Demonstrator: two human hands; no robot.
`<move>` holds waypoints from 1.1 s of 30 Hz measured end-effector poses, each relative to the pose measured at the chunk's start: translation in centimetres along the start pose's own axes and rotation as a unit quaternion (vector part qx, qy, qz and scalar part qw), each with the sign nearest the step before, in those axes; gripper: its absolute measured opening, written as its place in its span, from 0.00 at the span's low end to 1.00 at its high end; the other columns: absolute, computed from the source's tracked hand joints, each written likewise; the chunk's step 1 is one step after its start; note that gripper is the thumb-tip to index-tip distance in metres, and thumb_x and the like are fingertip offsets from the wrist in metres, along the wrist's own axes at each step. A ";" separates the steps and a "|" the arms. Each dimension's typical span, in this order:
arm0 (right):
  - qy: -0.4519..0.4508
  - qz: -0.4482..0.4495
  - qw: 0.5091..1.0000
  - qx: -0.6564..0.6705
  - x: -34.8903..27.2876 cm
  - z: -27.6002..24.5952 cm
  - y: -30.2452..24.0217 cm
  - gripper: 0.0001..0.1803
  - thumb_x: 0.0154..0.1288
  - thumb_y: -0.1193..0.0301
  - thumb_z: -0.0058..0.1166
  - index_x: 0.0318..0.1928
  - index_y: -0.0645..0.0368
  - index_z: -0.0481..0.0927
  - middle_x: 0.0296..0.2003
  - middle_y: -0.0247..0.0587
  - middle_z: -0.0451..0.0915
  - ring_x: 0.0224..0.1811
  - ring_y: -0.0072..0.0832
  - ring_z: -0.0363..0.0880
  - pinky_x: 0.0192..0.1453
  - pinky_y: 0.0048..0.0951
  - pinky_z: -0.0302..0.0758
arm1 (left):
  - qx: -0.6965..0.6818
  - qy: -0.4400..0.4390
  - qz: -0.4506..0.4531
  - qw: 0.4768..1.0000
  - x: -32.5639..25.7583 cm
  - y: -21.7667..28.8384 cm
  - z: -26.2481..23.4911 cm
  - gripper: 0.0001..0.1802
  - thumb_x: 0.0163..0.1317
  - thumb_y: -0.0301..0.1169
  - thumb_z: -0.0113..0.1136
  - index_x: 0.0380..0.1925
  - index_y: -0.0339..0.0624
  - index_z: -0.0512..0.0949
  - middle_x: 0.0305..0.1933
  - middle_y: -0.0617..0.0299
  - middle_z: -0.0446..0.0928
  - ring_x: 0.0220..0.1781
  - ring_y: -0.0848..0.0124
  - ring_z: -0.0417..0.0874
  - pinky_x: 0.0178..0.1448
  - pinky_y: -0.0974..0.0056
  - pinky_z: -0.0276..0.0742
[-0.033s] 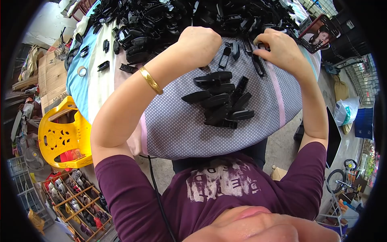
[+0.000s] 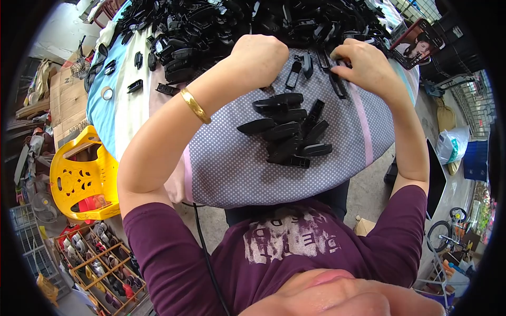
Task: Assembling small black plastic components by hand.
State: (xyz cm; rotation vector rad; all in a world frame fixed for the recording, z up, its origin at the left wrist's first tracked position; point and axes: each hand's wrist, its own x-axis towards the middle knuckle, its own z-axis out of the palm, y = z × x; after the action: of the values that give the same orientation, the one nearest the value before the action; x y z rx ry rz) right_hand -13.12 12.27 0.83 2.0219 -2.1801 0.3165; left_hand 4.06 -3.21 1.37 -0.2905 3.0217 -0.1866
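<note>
Two bare hands at a round-edged worktop point(image 2: 221, 181) spread with a grey dotted cloth, seen from above. The left hand point(image 2: 261, 60), a gold-coloured bangle point(image 2: 196, 106) on its wrist, is held back-uppermost at the near edge of a broad heap of black plastic parts point(image 2: 200, 34); its fingers are curled under and hidden, so whether they hold anything cannot be told. The right hand point(image 2: 367, 66), farther right, has forefinger and thumb bent toward each other over dark parts; whether these fingers are clamped on one cannot be told. A long black part point(image 2: 338, 87) extends from beneath the right thumb toward the near side. Between the hands lie a slender black frame point(image 2: 297, 67) and, just to its right, a glossy dark part point(image 2: 308, 65). Nearer, at the middle of the cloth, a small pile of black parts point(image 2: 284, 131) lies overlapped, well apart from the heap. At the left of the worktop, on a blue stretch of cloth, is a roll of tape point(image 2: 103, 95); at the far right, a phone point(image 2: 420, 46) stands tilted with its screen lit. Left of the worktop is a yellow plastic chair point(image 2: 109, 174).
</note>
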 end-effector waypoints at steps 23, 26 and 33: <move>0.079 -0.108 0.937 0.323 6.5 -2.6 -5.3 0.08 0.51 0.74 0.58 0.35 0.61 0.80 0.30 0.38 0.79 0.28 0.26 0.75 0.33 0.24 0.72 | -0.900 0.113 -0.202 0.370 -2.1 -0.7 0.3 0.14 0.64 0.31 0.38 0.33 0.31 0.71 0.31 0.50 0.76 0.30 0.60 0.80 0.30 0.67 0.77; 0.172 -0.274 0.895 0.307 6.9 -1.7 -6.5 0.11 0.51 0.74 0.58 0.37 0.61 0.80 0.32 0.44 0.77 0.33 0.34 0.78 0.37 0.28 0.74 | -0.946 0.107 -0.066 0.300 -2.6 -0.9 0.2 0.14 0.64 0.33 0.42 0.32 0.32 0.72 0.30 0.53 0.76 0.25 0.65 0.78 0.27 0.69 0.76; 0.084 -0.111 0.964 0.225 2.4 -1.9 -2.5 0.13 0.56 0.72 0.58 0.42 0.62 0.78 0.31 0.33 0.74 0.21 0.15 0.65 0.25 0.17 0.64 | -0.890 0.214 -0.081 0.395 -15.0 -7.1 -0.2 0.12 0.64 0.30 0.50 0.44 0.34 0.73 0.30 0.59 0.75 0.21 0.79 0.67 0.21 0.77 0.61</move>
State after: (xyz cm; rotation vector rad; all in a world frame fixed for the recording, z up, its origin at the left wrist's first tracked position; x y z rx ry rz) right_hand -10.88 10.31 3.41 2.3306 -1.8787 0.9900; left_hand 19.95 -7.14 3.79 -0.5797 1.7390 3.2303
